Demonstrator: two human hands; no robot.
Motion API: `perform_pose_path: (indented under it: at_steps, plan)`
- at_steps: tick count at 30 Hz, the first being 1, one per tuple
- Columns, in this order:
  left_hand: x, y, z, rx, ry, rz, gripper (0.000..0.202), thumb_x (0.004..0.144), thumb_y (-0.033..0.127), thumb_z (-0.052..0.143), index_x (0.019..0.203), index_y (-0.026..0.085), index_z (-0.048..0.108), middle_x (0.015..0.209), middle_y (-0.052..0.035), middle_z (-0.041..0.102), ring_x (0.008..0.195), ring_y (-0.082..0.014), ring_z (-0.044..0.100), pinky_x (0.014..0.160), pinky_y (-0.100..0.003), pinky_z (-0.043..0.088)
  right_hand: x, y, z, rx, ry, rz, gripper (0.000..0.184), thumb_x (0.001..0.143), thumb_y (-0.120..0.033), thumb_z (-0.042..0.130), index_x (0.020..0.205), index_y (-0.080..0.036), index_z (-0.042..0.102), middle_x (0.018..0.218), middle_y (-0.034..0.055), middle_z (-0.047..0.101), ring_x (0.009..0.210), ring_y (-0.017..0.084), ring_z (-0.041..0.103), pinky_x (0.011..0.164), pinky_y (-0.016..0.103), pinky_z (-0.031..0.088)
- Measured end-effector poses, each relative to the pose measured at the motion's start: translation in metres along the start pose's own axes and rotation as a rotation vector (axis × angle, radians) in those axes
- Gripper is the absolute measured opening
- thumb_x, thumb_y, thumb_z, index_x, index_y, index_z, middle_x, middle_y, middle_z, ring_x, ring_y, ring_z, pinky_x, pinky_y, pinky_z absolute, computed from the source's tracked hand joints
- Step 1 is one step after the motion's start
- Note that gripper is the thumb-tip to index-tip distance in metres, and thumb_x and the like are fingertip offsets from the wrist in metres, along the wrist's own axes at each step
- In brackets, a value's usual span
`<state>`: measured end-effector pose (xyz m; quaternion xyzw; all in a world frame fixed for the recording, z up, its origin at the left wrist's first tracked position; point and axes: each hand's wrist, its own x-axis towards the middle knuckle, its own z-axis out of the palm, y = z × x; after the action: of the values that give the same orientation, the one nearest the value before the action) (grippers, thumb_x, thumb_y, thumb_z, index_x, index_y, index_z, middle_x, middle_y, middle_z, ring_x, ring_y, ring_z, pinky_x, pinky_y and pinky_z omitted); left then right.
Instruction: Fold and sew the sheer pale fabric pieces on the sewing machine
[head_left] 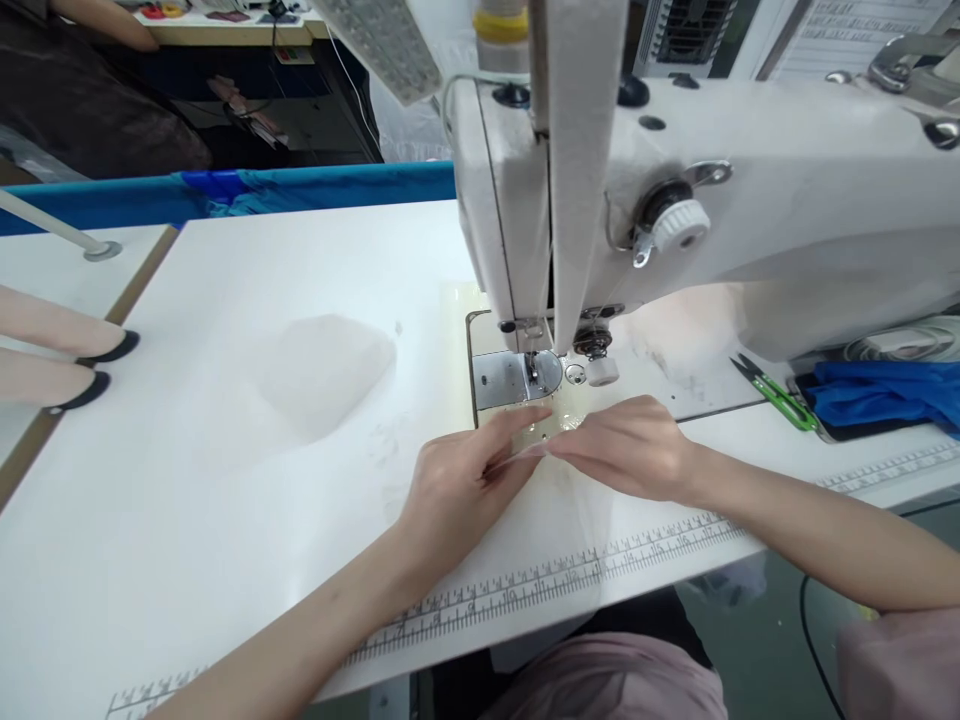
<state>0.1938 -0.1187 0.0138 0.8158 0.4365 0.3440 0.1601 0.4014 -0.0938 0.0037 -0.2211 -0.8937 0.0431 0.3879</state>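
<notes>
Both hands meet on a thin, see-through white piece of fabric (559, 490) lying flat on the white sewing table (225, 500). Left hand (457, 480) pinches the fabric's near-top edge between thumb and fingers, fingertips pointing up toward the needle. Right hand (630, 445) lies palm-down over the fabric, fingertips touching the left hand's fingertips at the same edge (whether it pinches or only presses, cannot tell).

Just beyond the pinch sits the metal needle plate (502, 380) with the presser foot (532, 368) of the white industrial sewing machine (750, 230); the fabric edge is just short of the foot. Fabric trails back from the grip toward the printed ruler strip (570, 570) along the table's front edge.

Right of the right hand, near the machine base: green-handled thread snips (776, 395), then a blue cloth bundle (885, 395). Far left of the grip, well apart: two pale rods with black tips (90, 370).
</notes>
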Motion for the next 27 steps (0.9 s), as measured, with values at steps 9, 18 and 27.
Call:
perform_pose_path:
  at_steps: [9, 18, 27]
  plan:
    - [-0.002, 0.012, -0.010, -0.013, -0.016, 0.061, 0.020, 0.092, 0.027, 0.053, 0.084, 0.020, 0.069, 0.049, 0.0060, 0.057, 0.043, -0.0073, 0.048, 0.044, -0.019, 0.037, 0.004, -0.011, -0.015, -0.269, 0.080, -0.387, 0.009, 0.084, -0.008, 0.062, 0.081, -0.015, 0.067, 0.061, -0.0023, 0.066, 0.052, 0.009, 0.055, 0.040, 0.023, 0.037]
    - [0.017, 0.003, -0.014, 0.057, -0.394, -0.332, 0.023, 0.086, 0.036, 0.061, 0.069, 0.022, 0.068, 0.046, 0.0059, 0.043, 0.043, -0.0085, 0.034, 0.044, -0.022, 0.025, 0.013, -0.011, -0.002, 0.051, -0.261, 0.356, 0.013, 0.091, -0.019, 0.055, 0.084, -0.018, 0.065, 0.060, -0.0059, 0.063, 0.049, 0.006, 0.053, 0.046, 0.020, 0.031]
    - [0.009, -0.011, 0.001, 0.518, -0.055, 0.076, 0.024, 0.085, 0.022, 0.063, 0.108, 0.017, 0.059, 0.099, -0.0057, 0.067, 0.090, -0.0236, 0.061, 0.078, -0.038, 0.041, 0.021, 0.015, 0.018, 0.043, -0.309, 0.628, 0.013, 0.089, -0.022, 0.056, 0.081, -0.020, 0.066, 0.057, -0.0054, 0.050, 0.059, 0.010, 0.049, 0.061, 0.024, 0.033]
